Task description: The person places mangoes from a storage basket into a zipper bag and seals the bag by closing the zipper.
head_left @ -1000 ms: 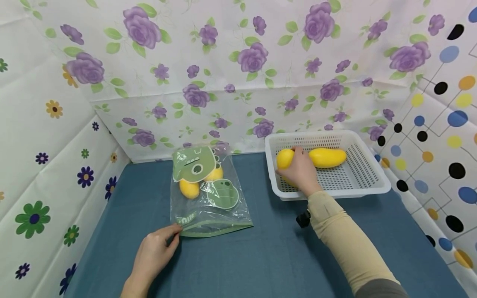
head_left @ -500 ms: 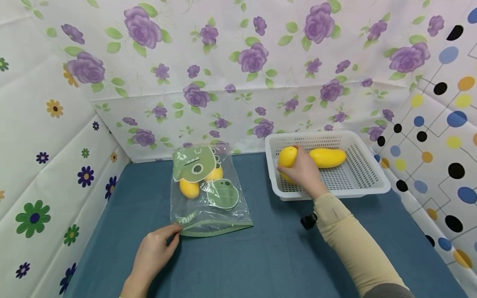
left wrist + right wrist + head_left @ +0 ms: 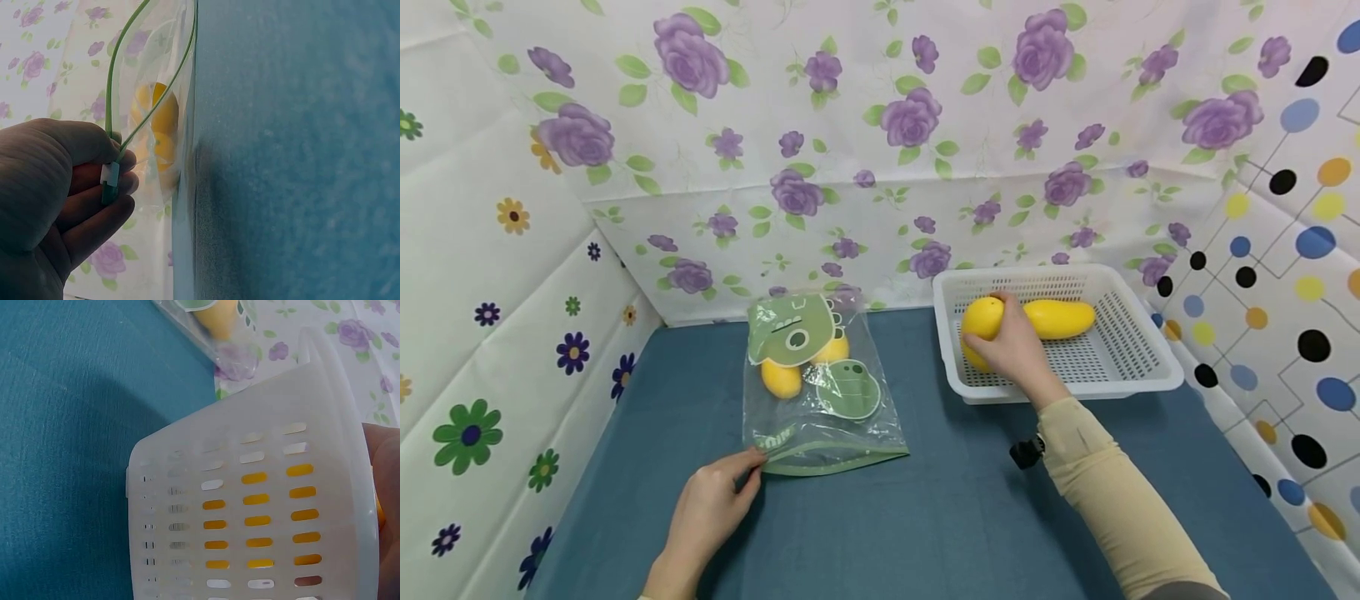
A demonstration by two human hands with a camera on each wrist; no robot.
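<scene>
On the left of the table, a clear zip bag (image 3: 820, 429) with green cartoon prints lies with yellow fruits (image 3: 782, 379) inside. My left hand (image 3: 715, 500) pinches the left corner of its green-edged mouth, beside a small white slider (image 3: 110, 173). The left wrist view shows the mouth parted into a loop. My right hand (image 3: 1018, 350) reaches into a white slotted basket (image 3: 1120, 387), thumb and fingers around a yellow mango (image 3: 982, 317). More yellow shows below the thumb, partly hidden. Another mango (image 3: 1060, 319) lies right of the hand. Basket wall covers most of the right wrist view.
A blue cloth (image 3: 895, 533) covers the table. Flowered sheets (image 3: 850, 125) rise behind and on the left, a dotted sheet (image 3: 1300, 333) on the right. A black wrist camera (image 3: 1027, 452) hangs under the right sleeve.
My right hand has shifted slightly right inside the basket, and the mango in its grip has moved right and shows more of its end. The left hand and the bag stay put.
</scene>
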